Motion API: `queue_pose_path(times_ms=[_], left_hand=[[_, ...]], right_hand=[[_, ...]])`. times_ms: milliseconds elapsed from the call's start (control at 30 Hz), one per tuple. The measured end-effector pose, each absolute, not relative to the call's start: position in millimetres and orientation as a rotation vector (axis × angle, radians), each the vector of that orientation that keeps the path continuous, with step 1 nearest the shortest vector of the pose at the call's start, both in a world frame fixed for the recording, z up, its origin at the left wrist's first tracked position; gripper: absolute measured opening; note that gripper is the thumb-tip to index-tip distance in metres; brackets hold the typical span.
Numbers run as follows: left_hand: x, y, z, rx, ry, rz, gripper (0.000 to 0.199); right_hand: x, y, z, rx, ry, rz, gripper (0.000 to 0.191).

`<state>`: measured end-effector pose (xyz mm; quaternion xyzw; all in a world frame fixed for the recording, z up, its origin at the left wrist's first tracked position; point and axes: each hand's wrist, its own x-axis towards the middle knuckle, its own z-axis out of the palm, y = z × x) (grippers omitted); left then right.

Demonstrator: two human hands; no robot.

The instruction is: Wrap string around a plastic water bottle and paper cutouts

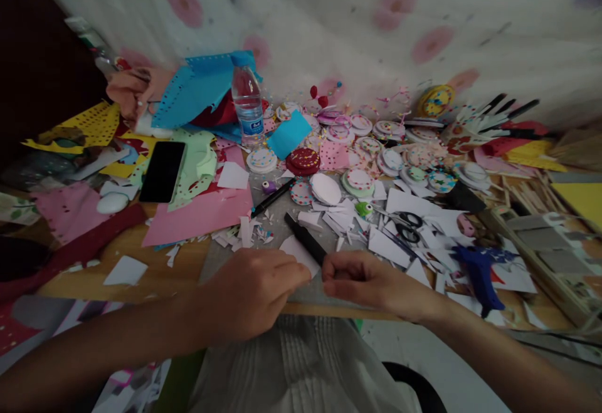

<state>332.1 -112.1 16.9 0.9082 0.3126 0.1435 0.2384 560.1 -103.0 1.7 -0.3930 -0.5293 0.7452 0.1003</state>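
My left hand [261, 284] is closed at the front edge of the table, fingers pressed together; whatever it may hold is hidden. Facing it across a small gap, my right hand [360, 278] is also closed, fingertips curled in, and I cannot make out anything in them. Between and just beyond the hands a white paper piece [297, 251] lies on the grey mat [221, 262]. A thick black pen-like tool [305, 237] slants over it, its near end reaching my right fingers; whether they touch it I cannot tell. A thinner black pen [273, 198] lies farther back.
Scissors [408, 226] and a blue glue gun [480, 275] lie among paper scraps on the right, beside a wooden tray [540, 262]. Several decorated paper discs [303, 161] crowd the back. A water bottle [248, 106] stands behind a phone [163, 172] and pink sheet [202, 215].
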Motion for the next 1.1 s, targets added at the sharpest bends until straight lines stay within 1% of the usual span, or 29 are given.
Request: queue_pose_path(times_ms=[67,133,200,267,367,467,533,567,633,700,800,867,933,1000,1100], left_hand=[[333,-113,21,2.469,0.871,0.379,0.031],[334,-113,23,2.425,0.881,0.368,0.028],[335,-114,23,2.354,0.888,0.371,0.024],[336,-114,22,2.263,0.905,0.372,0.022],[338,-113,22,2.099,0.924,0.315,0.022],[339,-111,21,1.884,0.933,0.239,0.023],[340,-108,22,1.747,0.935,0.224,0.022],[340,-107,22,1.695,0.936,0.228,0.022],[341,-105,23,1.624,0.937,0.249,0.021],[342,-103,23,1.592,0.926,0.265,0.02],[340,-106,23,1.644,0.95,0.302,0.022],[337,-111,23,1.818,0.996,0.396,0.023],[333,-116,23,2.095,0.994,0.534,0.024],[330,-120,23,2.395,0.943,0.657,0.027],[328,-122,23,2.794,0.834,0.743,0.025]], right_hand=[[558,-104,1,-1.15,-1.568,2.241,0.039],[556,-105,1,-1.151,-1.609,2.216,0.038],[555,-108,2,-1.147,-1.699,2.107,0.035],[557,-111,3,-1.128,-1.87,1.907,0.031],[561,-115,4,-0.977,-2.268,1.389,0.024],[564,-118,5,-0.708,-2.625,0.63,0.027],[565,-119,6,-0.558,-2.713,0.131,0.027],[565,-119,6,-0.498,-2.709,-0.065,0.024],[566,-118,5,-0.4,-2.65,-0.314,0.016],[567,-116,3,-0.33,-2.576,-0.43,0.013],[566,-114,-1,-0.362,-2.519,-0.444,0.012],[565,-115,-1,-0.522,-2.503,-0.307,0.013],[563,-117,1,-0.761,-2.449,0.002,0.014],[563,-118,6,-0.972,-2.34,0.444,0.015],[564,-117,14,-1.12,-2.168,1.094,0.016]])
